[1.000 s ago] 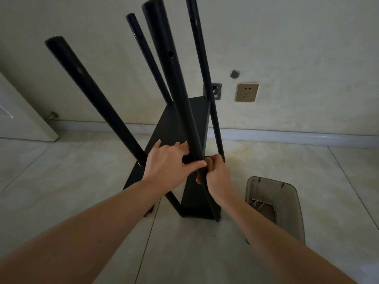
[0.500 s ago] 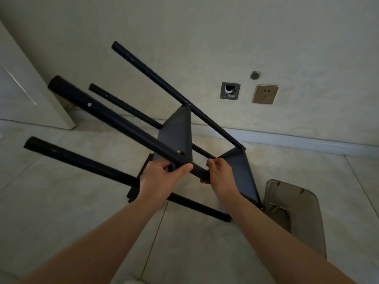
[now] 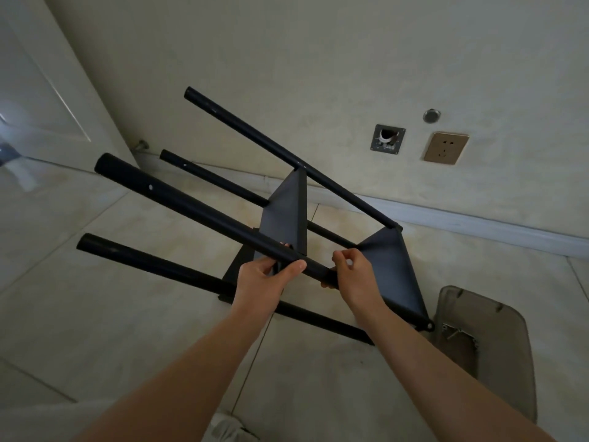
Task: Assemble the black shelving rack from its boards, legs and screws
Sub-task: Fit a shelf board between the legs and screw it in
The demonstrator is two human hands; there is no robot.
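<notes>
The rack [image 3: 287, 218] lies tilted on the floor [image 3: 95, 314], legs pointing left. A bin [image 3: 497, 346] stands just right of it. Behind, a socket [image 3: 445, 147] sits on the wall [image 3: 318, 59].

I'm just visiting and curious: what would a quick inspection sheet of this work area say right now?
Surface: pale tiled floor, grout lines visible.
Job's things: black rack, tilted, four legs pointing up-left, two boards fitted.
Clutter: translucent plastic tray on the floor at right, small metal hardware inside.
Grippers: left hand grips the nearest leg; right hand pinches at the same leg, what it pinches is hidden.
Cables: nothing seen.
Surroundings: wall socket, open wall box, baseboard, white door.
</notes>
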